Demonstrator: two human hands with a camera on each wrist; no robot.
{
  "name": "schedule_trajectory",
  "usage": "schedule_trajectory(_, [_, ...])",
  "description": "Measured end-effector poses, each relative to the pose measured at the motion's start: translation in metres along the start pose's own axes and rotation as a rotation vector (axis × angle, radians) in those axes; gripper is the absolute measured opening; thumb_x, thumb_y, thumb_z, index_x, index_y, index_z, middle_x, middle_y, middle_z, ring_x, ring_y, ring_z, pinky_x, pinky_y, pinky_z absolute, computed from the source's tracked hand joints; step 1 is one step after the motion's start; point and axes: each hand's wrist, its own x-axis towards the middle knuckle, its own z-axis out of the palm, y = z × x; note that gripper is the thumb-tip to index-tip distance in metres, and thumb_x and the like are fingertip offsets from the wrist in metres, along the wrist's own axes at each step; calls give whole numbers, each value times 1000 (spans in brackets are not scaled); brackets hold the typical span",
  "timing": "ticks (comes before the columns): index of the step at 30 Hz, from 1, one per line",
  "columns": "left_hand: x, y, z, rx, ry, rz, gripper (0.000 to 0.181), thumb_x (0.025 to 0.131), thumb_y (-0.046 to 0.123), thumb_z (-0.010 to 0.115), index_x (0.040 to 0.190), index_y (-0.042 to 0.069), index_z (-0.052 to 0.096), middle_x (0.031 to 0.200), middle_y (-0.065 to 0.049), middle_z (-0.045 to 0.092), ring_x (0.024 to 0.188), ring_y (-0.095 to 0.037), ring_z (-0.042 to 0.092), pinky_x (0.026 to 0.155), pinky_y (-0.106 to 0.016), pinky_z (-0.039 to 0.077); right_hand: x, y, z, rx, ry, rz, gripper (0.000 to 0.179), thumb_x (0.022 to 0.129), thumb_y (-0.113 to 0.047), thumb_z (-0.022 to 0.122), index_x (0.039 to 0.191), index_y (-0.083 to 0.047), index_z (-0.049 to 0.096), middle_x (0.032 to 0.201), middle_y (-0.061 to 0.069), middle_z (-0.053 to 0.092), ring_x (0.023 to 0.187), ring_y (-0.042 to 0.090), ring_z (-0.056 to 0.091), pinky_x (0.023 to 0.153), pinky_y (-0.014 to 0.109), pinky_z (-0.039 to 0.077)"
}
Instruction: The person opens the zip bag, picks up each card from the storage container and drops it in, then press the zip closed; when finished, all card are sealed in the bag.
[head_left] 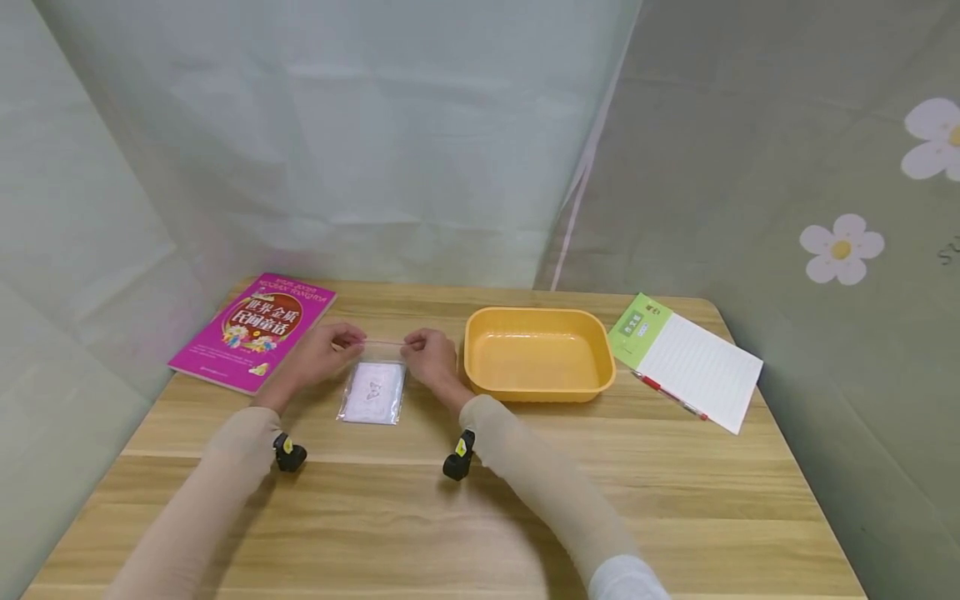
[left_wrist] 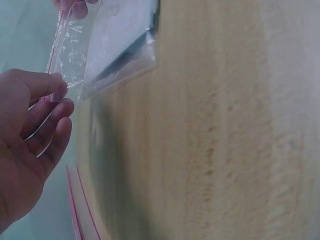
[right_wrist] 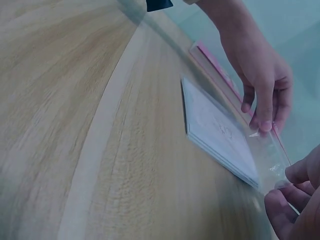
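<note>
A clear zip-lock bag [head_left: 372,392] with a red zip strip holds a flat, pale stack bearing a small butterfly print. The left hand [head_left: 327,352] pinches one end of the bag's top edge between thumb and forefinger, its other fingers loosely bent, as the left wrist view shows. At the opposite end, the right hand [head_left: 431,357] pinches the same edge. Between the two hands the red strip runs straight. In the right wrist view the stack [right_wrist: 220,130] lies low over the wooden table [right_wrist: 125,165], in the lower part of the bag.
Left of the hands lies a magenta book [head_left: 255,332]. Close beside the right hand stands a yellow plastic basin [head_left: 542,393]. Farther right are a lined notepad [head_left: 697,358] with a green header and a red pen [head_left: 669,395]. Fabric walls [head_left: 420,167] border the table's back and sides.
</note>
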Motion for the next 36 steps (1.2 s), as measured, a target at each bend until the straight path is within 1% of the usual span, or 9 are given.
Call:
schedule_trajectory(6, [2, -2, 4, 28, 5, -8, 24, 102, 15, 63, 119, -1, 67, 112, -19, 71, 106, -36, 66, 97, -54, 51, 1, 6, 0, -15, -6, -7, 7, 94, -14, 72, 99, -11, 76, 90, 0, 74, 78, 9, 64, 68, 22, 53])
schedule_trajectory(10, [3, -3, 4, 19, -4, -13, 26, 102, 15, 63, 121, -1, 66, 113, -20, 70, 108, -37, 65, 98, -55, 50, 3, 9, 0, -15, -8, -19, 8, 94, -13, 72, 101, -9, 76, 91, 1, 74, 79, 9, 65, 70, 23, 54])
schedule_trajectory(15, [1, -4, 3, 16, -19, -29, 30, 102, 17, 62, 126, -1, 64, 117, -21, 69, 111, -39, 64, 100, -56, 49, 3, 8, 1, 5, -11, -21, 15, 94, -12, 71, 108, -7, 74, 97, 1, 74, 86, 10, 67, 74, 23, 55])
schedule_trajectory(19, [0, -2, 1, 0, 5, -56, 33, 103, 17, 61, 130, -1, 61, 125, -22, 65, 117, -41, 61, 100, -58, 49, 1, 2, -1, 8, -14, -32, 24, 95, -15, 71, 118, -8, 73, 112, 3, 74, 96, 14, 69, 79, 26, 56])
schedule_trajectory(22, [0, 0, -1, -17, 48, -52, 34, 103, 14, 60, 133, -2, 60, 131, -24, 62, 120, -42, 59, 100, -58, 49, -1, -5, -7, 23, -18, -54, 26, 96, -16, 72, 121, -8, 72, 119, 4, 73, 98, 17, 71, 79, 27, 57])
schedule_trajectory(27, [-1, 7, -7, -44, 127, 4, 33, 101, 9, 62, 132, -4, 61, 130, -27, 62, 117, -42, 61, 96, -57, 51, -6, -19, -27, 64, -41, -114, 27, 96, -15, 72, 121, -7, 73, 119, 4, 74, 100, 20, 72, 80, 27, 58])
schedule_trajectory(30, [-5, 14, -9, -50, 146, 28, 33, 101, 9, 62, 131, -4, 61, 130, -27, 63, 115, -42, 62, 95, -56, 52, -14, -26, -45, 87, -56, -146, 27, 96, -17, 73, 122, -9, 73, 119, 3, 74, 101, 20, 72, 82, 28, 58])
schedule_trajectory(33, [-9, 23, -8, -31, 152, 44, 35, 102, 14, 62, 133, -2, 59, 131, -25, 63, 116, -41, 61, 95, -56, 52, -23, -24, -65, 105, -64, -178, 30, 96, -21, 73, 125, -12, 72, 120, 2, 74, 103, 20, 71, 84, 30, 58])
schedule_trajectory(36, [-14, 35, -6, 19, 164, 69, 40, 103, 21, 62, 136, -2, 58, 133, -24, 61, 120, -41, 59, 98, -57, 50, -31, -17, -88, 88, -65, -218, 33, 97, -25, 72, 128, -13, 71, 123, 2, 73, 105, 20, 70, 86, 31, 58])
